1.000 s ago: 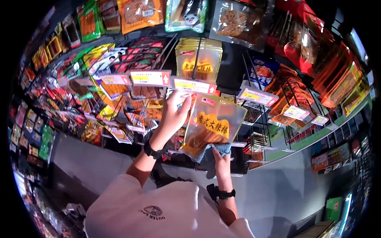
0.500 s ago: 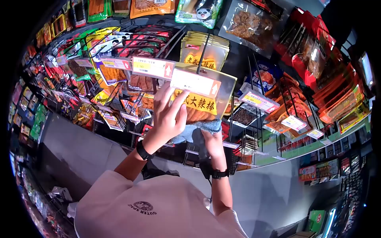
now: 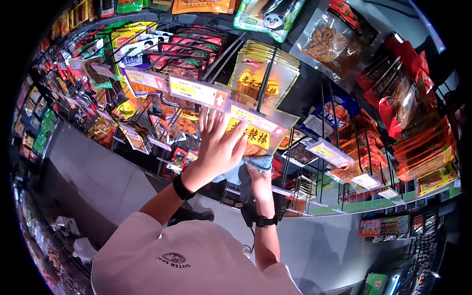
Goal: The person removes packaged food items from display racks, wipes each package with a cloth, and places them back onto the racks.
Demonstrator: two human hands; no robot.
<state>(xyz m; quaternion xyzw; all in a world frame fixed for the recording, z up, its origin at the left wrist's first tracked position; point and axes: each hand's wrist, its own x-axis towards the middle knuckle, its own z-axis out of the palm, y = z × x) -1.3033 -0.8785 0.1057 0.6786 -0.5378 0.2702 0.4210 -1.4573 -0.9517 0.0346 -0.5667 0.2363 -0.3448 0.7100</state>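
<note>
A yellow-and-clear snack packet [image 3: 263,140] with dark lettering stands out in front of the rack, behind a long price tag [image 3: 253,118]. My left hand [image 3: 220,147] is open, its fingers stretched up across the packet's left side. Its fingertips lie near the lower edges of this tag and the neighbouring price tag [image 3: 198,92]; whether they touch cannot be made out. Below the packet, my right hand [image 3: 260,187] is closed on a blue cloth [image 3: 236,173], thumb on top. The cloth meets the packet's bottom edge. The right fingers are mostly hidden.
More matching yellow packets [image 3: 258,73] hang on a hook behind. Black hooks with price tags stick out on both sides, including a tag [image 3: 329,152] at the right. Orange-red packets [image 3: 423,147] hang farther right. Grey floor [image 3: 103,182] runs below the rack.
The price tag in front of the packet has tipped, its face now narrower. My left fingers have straightened and spread. My right hand still holds the cloth. The view has shifted slightly.
</note>
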